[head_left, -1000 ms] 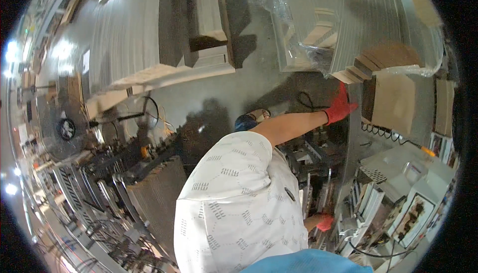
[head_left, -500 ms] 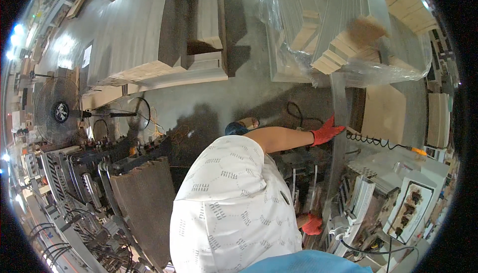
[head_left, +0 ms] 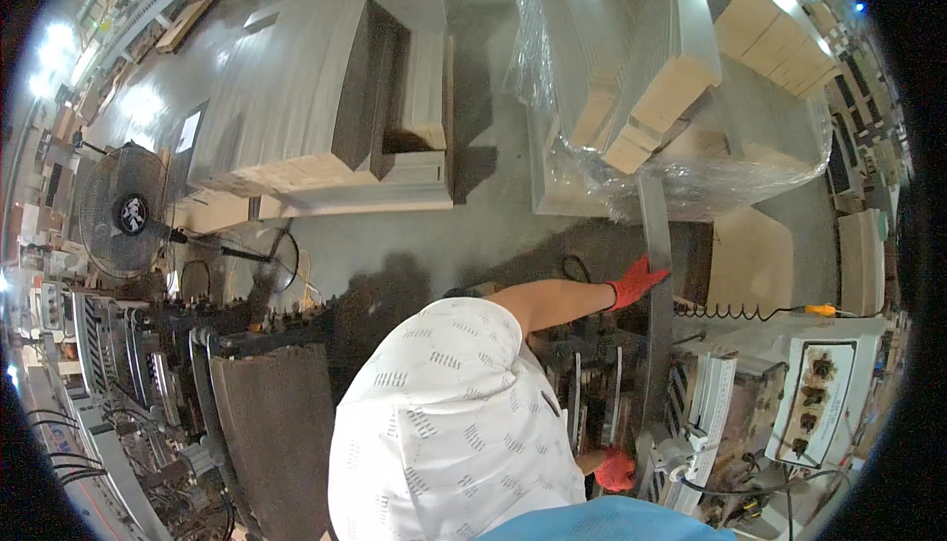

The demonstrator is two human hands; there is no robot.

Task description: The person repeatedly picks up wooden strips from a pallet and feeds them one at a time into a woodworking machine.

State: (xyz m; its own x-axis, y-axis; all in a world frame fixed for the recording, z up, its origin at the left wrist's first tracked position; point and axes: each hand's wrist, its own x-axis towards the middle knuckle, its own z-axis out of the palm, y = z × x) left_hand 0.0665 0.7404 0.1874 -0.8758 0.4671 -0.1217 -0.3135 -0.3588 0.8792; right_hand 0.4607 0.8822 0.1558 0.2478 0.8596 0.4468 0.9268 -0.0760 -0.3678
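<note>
A long, narrow grey board [head_left: 655, 344] runs from beside the wrapped stack down to the machine's edge. My left hand [head_left: 636, 283], in a red glove, reaches out at arm's length and grips the board partway along, thumb and fingers apart across its face. Lower down, my right hand [head_left: 617, 470], also red-gloved, is closed at the board's near end; its fingertips are hidden. My white patterned sleeve and shoulder [head_left: 444, 413] cover much of the lower middle. Just left of the board, metal rails [head_left: 614, 393] of a machine stand upright in the picture.
Grey panel stacks [head_left: 286, 107] stand at the back left, with a plastic-wrapped stack [head_left: 730, 171] at the back right. A black fan [head_left: 128, 214] is at far left. Brown boards [head_left: 276, 432] sit in machinery. At right are a coiled hose [head_left: 730, 312] and a control box [head_left: 819, 398].
The view has shifted, so the surroundings sit lower in the picture. The board and my left hand have moved slightly left and down in it. Both hands stay at the board.
</note>
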